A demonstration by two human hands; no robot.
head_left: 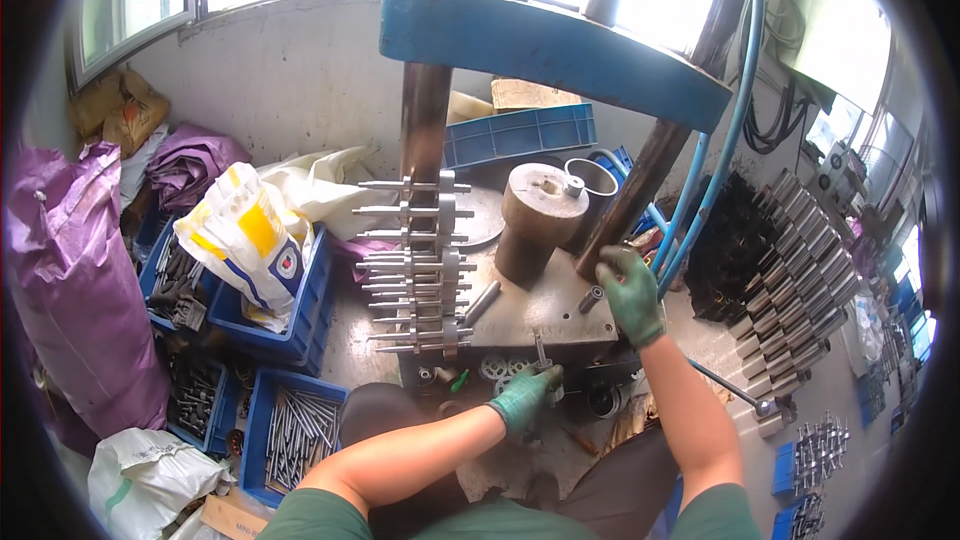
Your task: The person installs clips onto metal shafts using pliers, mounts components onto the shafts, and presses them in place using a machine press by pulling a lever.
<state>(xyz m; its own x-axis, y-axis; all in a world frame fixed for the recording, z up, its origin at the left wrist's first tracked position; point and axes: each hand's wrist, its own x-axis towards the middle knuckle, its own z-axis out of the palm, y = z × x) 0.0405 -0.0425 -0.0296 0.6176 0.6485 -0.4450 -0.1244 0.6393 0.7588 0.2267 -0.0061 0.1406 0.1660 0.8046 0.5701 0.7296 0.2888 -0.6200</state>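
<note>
My left hand point(527, 401), in a green glove, is closed around a slim metal shaft point(541, 348) at the front edge of the press table point(520, 315). The shaft's upper end sticks up above the fist; its lower part is hidden. Over the table's right side, my right hand point(634, 298), also gloved in green, is raised beside the press column point(640, 190). Its fingers are loosely bent, and I see nothing in them. Just left of it is a short dark metal cylinder point(592, 298). A thick steel cylinder point(540, 215) with a small ring on top stands behind.
A stack of flanged metal shafts point(425, 280) lines the table's left side. A blue crossbeam point(550, 45) spans the press columns. Blue hoses point(700, 200) hang at the right. On the left, a blue crate point(290, 430) holds loose rods. Many steel tubes point(800, 280) are piled right.
</note>
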